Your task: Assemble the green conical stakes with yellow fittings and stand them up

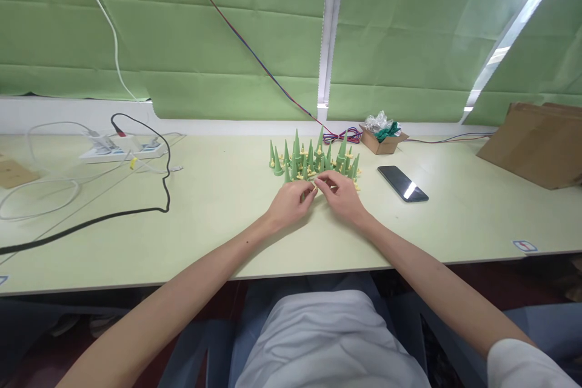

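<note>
My left hand [291,201] and my right hand [342,195] meet at the fingertips, low over the table. Both are closed in a pinch around a small yellow piece [315,187], mostly covered by the fingers. Right behind them stands a cluster of several green pointed cones [296,148], upright and of differing heights. Small yellow pieces [359,171] show on and among the cones. My fingers hide the front of the cluster.
To the right lie a black phone [402,183] and a small cardboard box [381,140] with plastic wrap and green material. Flat cardboard [536,145] leans far right. At left are a power strip [122,150] and a black cable [113,214]. The table's front edge [313,273] is near me.
</note>
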`<state>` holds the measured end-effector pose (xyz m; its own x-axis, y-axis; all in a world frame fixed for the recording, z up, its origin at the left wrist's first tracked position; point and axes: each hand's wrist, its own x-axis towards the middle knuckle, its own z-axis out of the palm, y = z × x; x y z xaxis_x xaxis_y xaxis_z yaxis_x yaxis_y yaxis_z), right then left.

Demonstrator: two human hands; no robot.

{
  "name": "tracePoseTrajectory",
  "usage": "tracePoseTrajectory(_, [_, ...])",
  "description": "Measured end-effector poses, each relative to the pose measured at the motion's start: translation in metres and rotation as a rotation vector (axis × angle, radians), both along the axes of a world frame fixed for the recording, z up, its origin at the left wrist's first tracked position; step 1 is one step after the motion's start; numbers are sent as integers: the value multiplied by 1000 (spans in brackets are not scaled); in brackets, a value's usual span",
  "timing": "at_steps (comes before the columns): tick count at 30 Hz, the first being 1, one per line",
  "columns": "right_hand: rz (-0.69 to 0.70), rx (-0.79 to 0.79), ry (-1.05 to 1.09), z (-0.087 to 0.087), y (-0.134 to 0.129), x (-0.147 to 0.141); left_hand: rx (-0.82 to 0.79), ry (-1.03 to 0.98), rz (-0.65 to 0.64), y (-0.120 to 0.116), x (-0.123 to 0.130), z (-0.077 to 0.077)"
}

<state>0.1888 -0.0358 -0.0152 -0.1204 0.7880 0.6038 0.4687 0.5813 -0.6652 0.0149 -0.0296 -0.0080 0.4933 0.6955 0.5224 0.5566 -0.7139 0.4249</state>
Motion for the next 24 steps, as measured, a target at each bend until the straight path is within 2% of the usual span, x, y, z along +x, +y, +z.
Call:
tracePoseTrajectory(9, [27,-26,-22,2,-1,2,0,-20,55,4,-1,0])
tracePoseTrajectory(16, [-21,-31,50,1,2,3,-15,-55,60,4,-2,0])
tracePoseTrajectory(24, [-22,-25,52,2,1,2,74,-136,85,1,-2,2])
